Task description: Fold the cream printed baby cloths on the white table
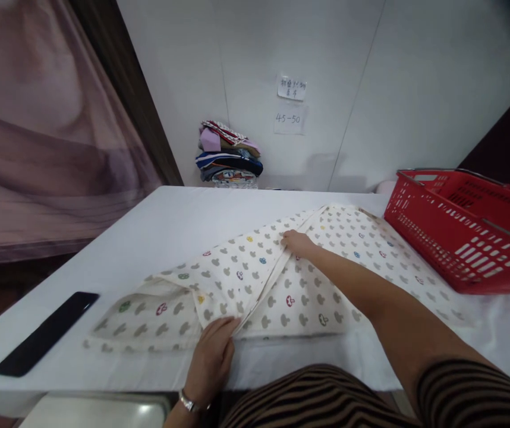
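Observation:
A cream cloth (312, 291) printed with grey and coloured mushrooms lies spread across the white table, partly folded over itself. My left hand (214, 348), with a watch at the wrist, grips the near end of a raised fold edge close to the table's front. Farther along that same edge, my right hand (298, 244) pinches the fabric near the middle of the cloth. The left part of the cloth shows an open, puffed layer, and its right part lies flat toward the basket. My fingertips are partly hidden in the fabric.
A red plastic basket (464, 238) stands at the right, against the cloth's edge. On the left of the table (148, 214) lies a black flat strip (45, 333). Folded fabrics (229, 156) are stacked by the back wall, near paper labels (289, 119). A pink curtain (50, 119) hangs left.

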Tool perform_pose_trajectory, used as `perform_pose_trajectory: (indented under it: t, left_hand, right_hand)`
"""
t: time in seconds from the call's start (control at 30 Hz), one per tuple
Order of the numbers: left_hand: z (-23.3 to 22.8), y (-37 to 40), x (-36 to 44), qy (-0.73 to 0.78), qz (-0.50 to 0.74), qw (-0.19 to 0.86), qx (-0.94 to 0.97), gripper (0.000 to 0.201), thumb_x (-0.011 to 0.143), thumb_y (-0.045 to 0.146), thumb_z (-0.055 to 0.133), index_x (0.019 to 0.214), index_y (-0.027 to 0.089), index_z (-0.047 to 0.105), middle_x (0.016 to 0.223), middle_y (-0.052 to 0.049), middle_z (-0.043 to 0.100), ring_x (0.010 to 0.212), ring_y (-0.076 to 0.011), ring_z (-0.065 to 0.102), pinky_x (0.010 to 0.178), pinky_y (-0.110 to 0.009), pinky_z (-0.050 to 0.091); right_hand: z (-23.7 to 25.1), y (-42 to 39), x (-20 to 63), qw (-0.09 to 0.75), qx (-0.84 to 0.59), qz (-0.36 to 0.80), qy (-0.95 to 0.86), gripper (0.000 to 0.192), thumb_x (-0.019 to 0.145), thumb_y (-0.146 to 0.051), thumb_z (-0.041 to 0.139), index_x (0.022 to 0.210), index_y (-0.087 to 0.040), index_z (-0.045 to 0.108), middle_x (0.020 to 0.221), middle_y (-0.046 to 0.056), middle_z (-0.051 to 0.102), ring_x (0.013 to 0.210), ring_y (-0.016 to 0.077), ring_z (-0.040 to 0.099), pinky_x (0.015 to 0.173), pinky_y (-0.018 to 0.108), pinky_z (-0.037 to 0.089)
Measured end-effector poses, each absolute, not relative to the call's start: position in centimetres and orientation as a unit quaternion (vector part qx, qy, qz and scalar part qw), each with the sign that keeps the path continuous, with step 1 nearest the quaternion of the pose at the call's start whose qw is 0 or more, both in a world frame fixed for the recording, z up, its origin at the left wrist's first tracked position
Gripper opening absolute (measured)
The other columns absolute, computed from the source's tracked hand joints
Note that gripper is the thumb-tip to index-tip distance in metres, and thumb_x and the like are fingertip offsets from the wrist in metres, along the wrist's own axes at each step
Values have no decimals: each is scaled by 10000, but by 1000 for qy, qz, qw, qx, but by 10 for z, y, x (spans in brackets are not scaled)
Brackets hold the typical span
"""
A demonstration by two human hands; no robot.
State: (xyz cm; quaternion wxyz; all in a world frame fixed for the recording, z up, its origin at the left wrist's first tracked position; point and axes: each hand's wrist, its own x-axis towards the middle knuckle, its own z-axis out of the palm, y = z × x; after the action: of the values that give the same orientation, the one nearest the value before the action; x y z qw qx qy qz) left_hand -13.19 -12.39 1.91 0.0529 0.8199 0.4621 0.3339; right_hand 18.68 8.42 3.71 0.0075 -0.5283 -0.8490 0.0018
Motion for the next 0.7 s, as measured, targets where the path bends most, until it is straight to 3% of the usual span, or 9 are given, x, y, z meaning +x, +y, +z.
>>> perform_pose_trajectory:
  t: [0.1,0.3,0.7]
  left_hand:
    - [17,-124,-131,464,333,50,819,489,741,165,451,1143,406,593,990,30,700,929,-236,658,810,-415,577]
    - [13,-124,-134,454,317,52,831,502,758,142,435,1182,382,554,1021,47,694,953,-217,651,897,-438,534]
    - [15,-129,-132,429,295,36,853,445,766,103,414,1082,351,607,990,57,703,934,-196,657,894,-431,520]
  right_hand:
    - [39,90,188,-16,-489,1,-872,239,799,-46,514,902,-197,669,1105,92,601,1070,230,504,751,252,441]
    - [47,69,218,56,-528,-19,-847,384,864,-82,410,1175,-202,603,1286,88,531,1169,224,465,823,283,437]
    - [24,55,220,37,-520,10,-854,338,873,-122,430,1125,-203,641,1253,80,559,1159,222,478,876,290,431]
